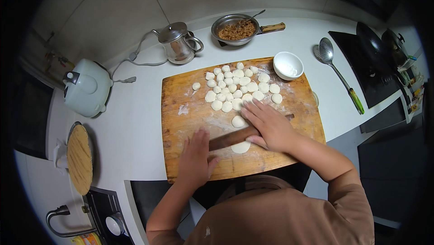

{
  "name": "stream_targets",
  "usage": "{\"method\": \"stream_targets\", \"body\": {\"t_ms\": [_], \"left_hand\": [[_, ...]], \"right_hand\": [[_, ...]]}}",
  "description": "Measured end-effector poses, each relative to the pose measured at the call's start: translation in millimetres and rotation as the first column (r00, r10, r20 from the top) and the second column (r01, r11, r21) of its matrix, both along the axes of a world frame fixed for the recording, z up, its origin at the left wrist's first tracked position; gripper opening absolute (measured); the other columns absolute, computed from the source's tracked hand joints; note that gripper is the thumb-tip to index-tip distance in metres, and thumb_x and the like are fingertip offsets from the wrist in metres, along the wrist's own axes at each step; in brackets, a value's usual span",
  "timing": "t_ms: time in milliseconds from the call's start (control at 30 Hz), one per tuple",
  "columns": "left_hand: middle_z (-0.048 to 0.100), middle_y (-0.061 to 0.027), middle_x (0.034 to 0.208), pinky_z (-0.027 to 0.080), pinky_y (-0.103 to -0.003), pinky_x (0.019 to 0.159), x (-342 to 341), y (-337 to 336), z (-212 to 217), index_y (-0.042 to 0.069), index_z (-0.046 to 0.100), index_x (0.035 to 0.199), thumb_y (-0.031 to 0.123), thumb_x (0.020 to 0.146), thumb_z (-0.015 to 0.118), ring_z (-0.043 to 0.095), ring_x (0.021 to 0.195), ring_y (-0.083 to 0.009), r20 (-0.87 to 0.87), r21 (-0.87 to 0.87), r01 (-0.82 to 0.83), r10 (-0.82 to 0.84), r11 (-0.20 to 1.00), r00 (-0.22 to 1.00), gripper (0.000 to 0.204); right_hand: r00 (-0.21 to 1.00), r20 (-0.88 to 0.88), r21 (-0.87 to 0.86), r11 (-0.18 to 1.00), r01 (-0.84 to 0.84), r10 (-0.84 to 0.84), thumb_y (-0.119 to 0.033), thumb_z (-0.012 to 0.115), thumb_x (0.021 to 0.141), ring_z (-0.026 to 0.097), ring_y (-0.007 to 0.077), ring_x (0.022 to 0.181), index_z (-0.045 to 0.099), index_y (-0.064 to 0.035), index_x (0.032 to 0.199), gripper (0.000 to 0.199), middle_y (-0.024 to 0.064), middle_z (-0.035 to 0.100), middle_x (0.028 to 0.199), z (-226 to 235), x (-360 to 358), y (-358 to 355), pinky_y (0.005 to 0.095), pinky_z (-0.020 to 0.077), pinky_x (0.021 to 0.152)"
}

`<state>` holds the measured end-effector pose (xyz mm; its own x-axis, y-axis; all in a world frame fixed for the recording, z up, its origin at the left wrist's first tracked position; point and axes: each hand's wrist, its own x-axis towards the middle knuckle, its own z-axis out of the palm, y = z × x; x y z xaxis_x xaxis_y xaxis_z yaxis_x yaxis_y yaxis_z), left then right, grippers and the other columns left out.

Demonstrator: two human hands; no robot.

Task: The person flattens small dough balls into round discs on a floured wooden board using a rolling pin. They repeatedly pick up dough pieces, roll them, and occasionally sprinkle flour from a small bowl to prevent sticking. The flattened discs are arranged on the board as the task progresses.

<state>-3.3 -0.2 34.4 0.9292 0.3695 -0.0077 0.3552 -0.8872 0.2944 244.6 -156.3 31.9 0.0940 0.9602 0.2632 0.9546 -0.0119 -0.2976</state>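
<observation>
A wooden rolling pin point(230, 138) lies across the near part of a wooden cutting board point(181, 127). My left hand point(195, 157) presses flat on its left end and my right hand point(270, 126) lies flat over its right half. Under the pin sits a flattened round of dough point(241, 147); another small dough piece point(238, 121) lies just behind it. Several small dough pieces point(239, 87) are clustered at the far middle of the board, and one lone piece point(196, 86) sits apart to their left.
A small white bowl point(288, 65) stands on the board's far right corner. Behind it are a metal bowl of minced filling point(235, 30), a steel kettle point(179, 42), a rice cooker point(87, 87), a slotted spoon point(339, 73), a black stove point(370, 64) and a round wooden lid point(80, 158).
</observation>
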Motion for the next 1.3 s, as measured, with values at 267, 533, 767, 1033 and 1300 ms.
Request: {"method": "stream_targets", "body": {"t_ms": [267, 533, 767, 1033, 1300], "left_hand": [[0.045, -0.0239, 0.148, 0.026, -0.055, 0.118, 30, -28, 21, -0.003, 0.04, 0.145, 0.03, 0.096, 0.06, 0.04, 0.14, -0.0387, -0.028, -0.258, 0.226, -0.241, 0.939, 0.97, 0.062], [0.033, -0.0254, 0.156, 0.022, -0.057, 0.119, 39, -42, 10, -0.005, 0.035, 0.148, 0.028, 0.092, 0.066, 0.032, 0.145, -0.0414, 0.061, -0.185, 0.162, -0.153, 0.969, 0.986, 0.072], [0.03, -0.0237, 0.158, 0.019, -0.06, 0.119, 21, -49, -4, -0.002, 0.034, 0.15, 0.03, 0.084, 0.073, 0.029, 0.147, -0.0401, -0.075, -0.047, 0.041, -0.045, 0.998, 0.996, 0.083], [0.032, -0.0202, 0.159, 0.019, -0.059, 0.119, 39, 10, -15, 0.003, 0.035, 0.151, 0.033, 0.083, 0.074, 0.029, 0.148, -0.0381, 0.046, 0.116, -0.099, 0.095, 0.988, 0.994, 0.084], [0.032, -0.0209, 0.157, 0.02, -0.06, 0.118, 0, -38, 0, 0.002, 0.036, 0.15, 0.033, 0.083, 0.073, 0.029, 0.147, -0.0389, -0.138, -0.053, 0.072, -0.078, 0.996, 0.987, 0.083]], "right_hand": [[0.995, -0.069, 0.029, 0.997, -0.069, 0.071, -0.016, 0.067, 0.085, 0.061, 0.0249, 0.107, 0.064, -0.0138, 0.124, 0.039, 0.0033, 0.064, 0.115, -4, -7, -57, 0.0404, 0.0482, 0.09], [0.996, -0.012, 0.052, 0.995, -0.091, 0.092, -0.014, 0.064, 0.085, 0.062, 0.0215, 0.106, 0.066, -0.0167, 0.122, 0.037, 0.0015, 0.065, 0.115, 3, 9, -64, 0.037, 0.049, 0.089], [0.983, -0.02, -0.029, 0.983, -0.182, 0.182, -0.032, 0.062, 0.091, 0.054, 0.0305, 0.127, 0.055, -0.0109, 0.138, 0.052, 0.0096, 0.059, 0.135, 7, 12, -34, 0.0432, 0.0426, 0.105], [0.999, 0.015, 0.008, 0.999, -0.051, 0.051, -0.044, 0.058, 0.093, 0.037, 0.0363, 0.144, 0.045, -0.0063, 0.147, 0.067, 0.0168, 0.043, 0.153, 1, 24, 18, 0.0486, 0.0323, 0.116], [0.986, -0.069, -0.139, 0.977, -0.16, 0.151, -0.048, 0.06, 0.091, 0.036, 0.0363, 0.145, 0.035, -0.0049, 0.153, 0.079, 0.0165, 0.039, 0.156, 3, -8, -62, 0.05, 0.0307, 0.117]]}}
